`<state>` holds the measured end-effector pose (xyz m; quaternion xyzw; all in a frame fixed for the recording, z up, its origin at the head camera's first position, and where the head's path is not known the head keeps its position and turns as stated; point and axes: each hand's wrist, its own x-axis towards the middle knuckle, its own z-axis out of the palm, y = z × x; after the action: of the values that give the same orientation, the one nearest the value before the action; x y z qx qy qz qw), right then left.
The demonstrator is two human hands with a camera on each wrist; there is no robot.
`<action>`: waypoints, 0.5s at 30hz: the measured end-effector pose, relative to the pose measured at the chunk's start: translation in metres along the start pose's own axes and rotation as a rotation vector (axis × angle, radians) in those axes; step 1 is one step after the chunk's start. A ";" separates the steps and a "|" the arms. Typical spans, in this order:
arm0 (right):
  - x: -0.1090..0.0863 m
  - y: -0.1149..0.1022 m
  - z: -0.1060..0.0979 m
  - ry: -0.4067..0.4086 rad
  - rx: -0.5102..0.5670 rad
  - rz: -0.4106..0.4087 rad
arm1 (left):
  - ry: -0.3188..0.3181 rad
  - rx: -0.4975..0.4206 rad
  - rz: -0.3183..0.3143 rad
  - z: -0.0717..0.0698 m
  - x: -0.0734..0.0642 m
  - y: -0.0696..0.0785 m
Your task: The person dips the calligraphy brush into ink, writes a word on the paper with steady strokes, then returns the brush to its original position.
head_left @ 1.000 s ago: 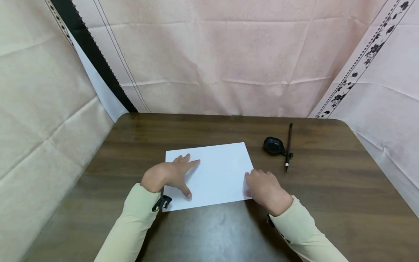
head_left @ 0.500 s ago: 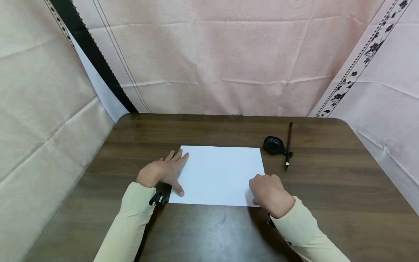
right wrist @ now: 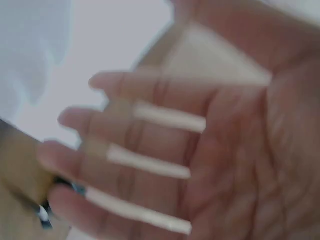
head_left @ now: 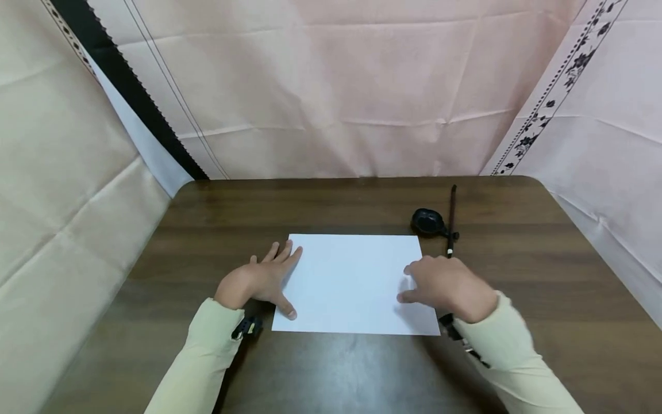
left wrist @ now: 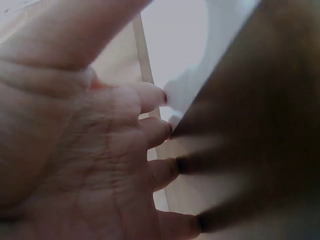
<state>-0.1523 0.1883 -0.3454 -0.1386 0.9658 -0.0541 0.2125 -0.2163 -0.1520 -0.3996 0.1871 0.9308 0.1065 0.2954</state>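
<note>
A blank white sheet of paper [head_left: 351, 282] lies flat on the table, its long edges running left to right. My left hand [head_left: 264, 282] rests at its left edge with fingers spread, thumb and index finger on the sheet. In the left wrist view, the fingertips [left wrist: 154, 97] reach down to the paper and the wood beside it. My right hand [head_left: 447, 286] is over the sheet's right edge. The right wrist view, blurred, shows its fingers [right wrist: 145, 90] extended and apart, holding nothing. Whether they touch the paper I cannot tell.
Behind the right hand, a small black dish [head_left: 428, 222] with a short handle sits on the brown wooden table [head_left: 331, 201]. A dark, slender brush [head_left: 451, 215] lies across that handle, its lower end near the hand. Pale cloth [head_left: 331, 86] hangs beyond the table's back edge.
The paper has turned from a tilt to lie straight and shifted right. My right hand has left its lower right corner, moved up and opened its fingers. My left hand stays at the left edge.
</note>
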 end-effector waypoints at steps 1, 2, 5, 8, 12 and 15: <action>-0.004 0.007 -0.006 0.010 0.034 -0.017 | -0.003 0.001 0.005 0.002 -0.001 0.001; -0.008 0.016 -0.011 0.030 0.065 -0.035 | -0.006 -0.002 0.007 0.004 -0.003 0.003; -0.015 0.040 -0.025 0.144 0.157 -0.062 | -0.020 0.001 0.002 0.007 -0.006 0.010; -0.009 0.060 -0.034 0.330 0.262 -0.046 | -0.038 0.009 -0.015 0.009 -0.009 0.018; 0.007 0.086 -0.041 0.522 0.438 0.034 | -0.042 0.017 -0.028 0.008 -0.011 0.025; 0.021 0.108 -0.042 0.530 0.604 0.077 | -0.043 0.019 -0.032 0.007 -0.012 0.029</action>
<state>-0.2148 0.2875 -0.3338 -0.0147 0.9323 -0.3613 -0.0109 -0.1951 -0.1298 -0.3898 0.1770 0.9281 0.0889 0.3154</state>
